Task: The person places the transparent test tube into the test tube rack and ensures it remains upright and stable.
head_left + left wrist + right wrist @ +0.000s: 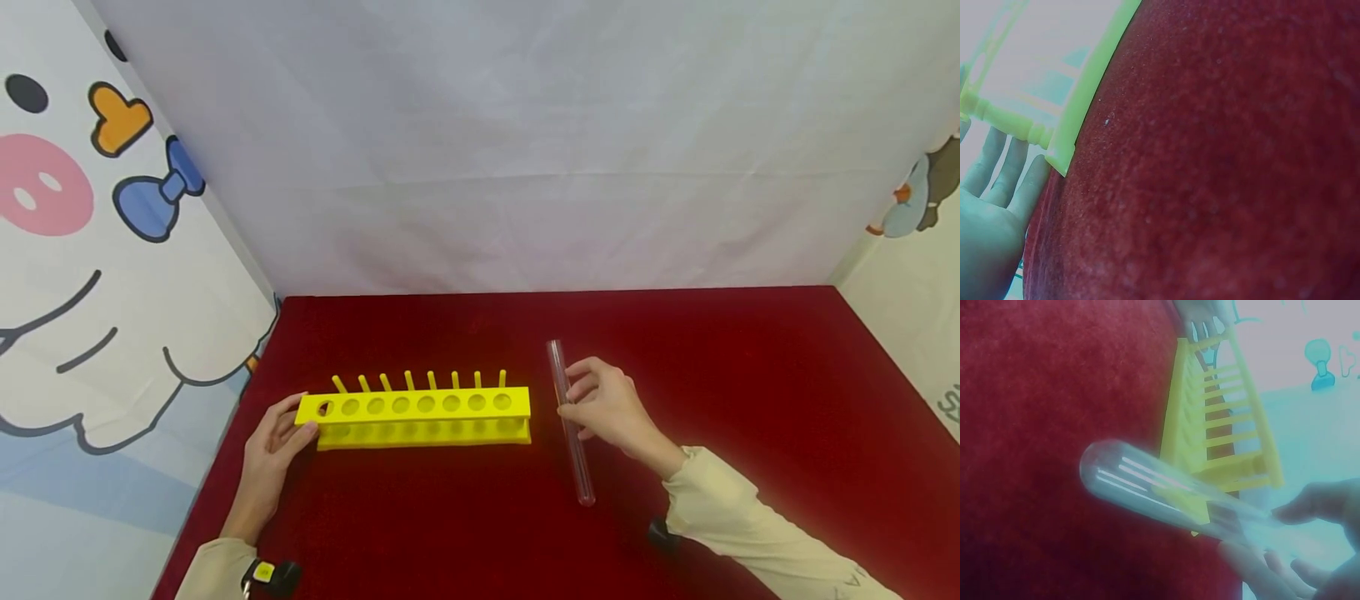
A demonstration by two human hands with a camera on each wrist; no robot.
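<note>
Head: left hand (273,450) grips the left end of a holed yellow rack (413,407); right hand (611,406) pinches a clear tube (578,467) beside the right end. Left wrist: fingers (1030,185) touch the rack. Right wrist: the tube's rounded end shows.

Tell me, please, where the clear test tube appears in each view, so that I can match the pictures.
Head: the test tube is right of centre, slanting, held in the right hand.
Left wrist: it is not in this picture.
Right wrist: it slants across the lower middle, rounded end toward the left.
Shared landmark: the yellow rack, visible in all three views.
</note>
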